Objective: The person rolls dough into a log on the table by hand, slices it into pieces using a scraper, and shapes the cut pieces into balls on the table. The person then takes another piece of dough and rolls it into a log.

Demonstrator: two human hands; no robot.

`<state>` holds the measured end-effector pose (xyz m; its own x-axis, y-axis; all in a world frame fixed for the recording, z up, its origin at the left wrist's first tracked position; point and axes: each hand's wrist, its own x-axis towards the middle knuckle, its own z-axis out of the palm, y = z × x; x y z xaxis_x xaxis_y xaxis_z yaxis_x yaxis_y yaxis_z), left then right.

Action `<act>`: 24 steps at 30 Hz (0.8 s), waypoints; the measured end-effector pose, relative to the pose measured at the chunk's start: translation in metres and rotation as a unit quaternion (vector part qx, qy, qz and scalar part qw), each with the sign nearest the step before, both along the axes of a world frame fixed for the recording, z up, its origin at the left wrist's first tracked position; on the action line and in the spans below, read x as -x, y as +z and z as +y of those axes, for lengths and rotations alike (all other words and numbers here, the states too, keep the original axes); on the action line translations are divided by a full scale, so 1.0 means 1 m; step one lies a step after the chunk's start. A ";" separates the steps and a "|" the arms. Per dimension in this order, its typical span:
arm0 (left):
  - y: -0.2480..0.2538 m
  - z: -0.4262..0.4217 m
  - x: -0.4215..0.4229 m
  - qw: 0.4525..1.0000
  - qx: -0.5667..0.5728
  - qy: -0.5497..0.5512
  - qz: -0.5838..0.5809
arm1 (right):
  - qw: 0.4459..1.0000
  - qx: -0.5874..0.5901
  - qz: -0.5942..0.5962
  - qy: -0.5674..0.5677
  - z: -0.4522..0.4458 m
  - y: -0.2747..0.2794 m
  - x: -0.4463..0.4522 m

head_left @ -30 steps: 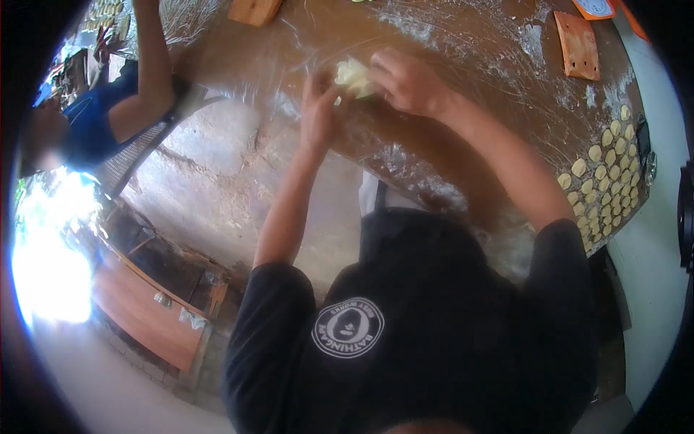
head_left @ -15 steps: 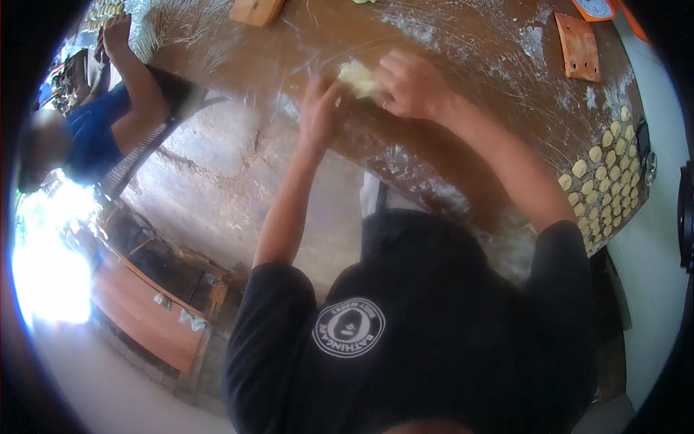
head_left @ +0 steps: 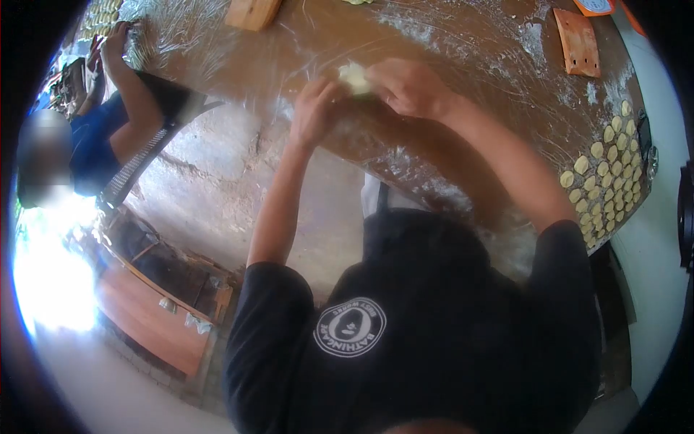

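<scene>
A soft, ragged piece of pale dough (head_left: 354,77) is held between both hands just above the brown tabletop (head_left: 303,43), with a greenish tint along its lower edge. The left hand (head_left: 315,110) takes its eight o'clock side, thumb and fingers drawn together and clamped on that edge. The right hand (head_left: 409,88) is at its three o'clock side, fingers bent and pinching the dough; blur hides exactly how the fingertips meet. Taking directions from the dough, white flour (head_left: 434,186) is smeared over the tabletop toward five o'clock, near the person's black shirt (head_left: 441,318). A pale green piece (head_left: 357,1) is cut off by the view's edge at twelve o'clock, and a wooden block (head_left: 252,13) lies at ten. A reddish board with small holes (head_left: 577,43) lies at three o'clock, with an orange scale (head_left: 595,6) just beyond its upper end. Well apart, toward four o'clock, small round dough pieces (head_left: 603,170) sit in close rows. Toward nine o'clock, a co-worker in a blue shirt (head_left: 94,141) has both hands raised near crinkled clear plastic (head_left: 170,32) and more pale pieces (head_left: 103,16).
</scene>
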<state>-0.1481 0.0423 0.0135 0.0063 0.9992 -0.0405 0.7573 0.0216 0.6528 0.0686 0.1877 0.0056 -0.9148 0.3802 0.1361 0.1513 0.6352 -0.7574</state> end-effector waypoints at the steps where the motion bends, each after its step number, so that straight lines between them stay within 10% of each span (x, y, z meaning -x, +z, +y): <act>1: 0.002 0.002 -0.001 1.000 -0.027 0.008 0.003 | 0.999 -0.043 0.001 -0.009 0.000 0.002 0.001; 15: 0.004 0.020 -0.010 0.992 -0.095 0.070 -0.053 | 0.986 -0.114 0.032 -0.116 -0.003 0.014 0.010; 20: -0.007 0.026 0.013 0.991 -0.101 0.009 0.086 | 0.987 -0.104 -0.079 -0.088 0.002 0.011 0.006; 24: 0.016 0.026 -0.025 0.985 -0.151 0.073 0.047 | 0.958 -0.086 -0.103 -0.253 -0.022 0.058 -0.019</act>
<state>-0.1228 0.0679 0.0299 -0.1272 0.9558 0.2651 0.8177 -0.0502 0.5734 0.0878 0.1652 0.0633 -0.6331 0.7707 0.0722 0.6087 0.5533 -0.5686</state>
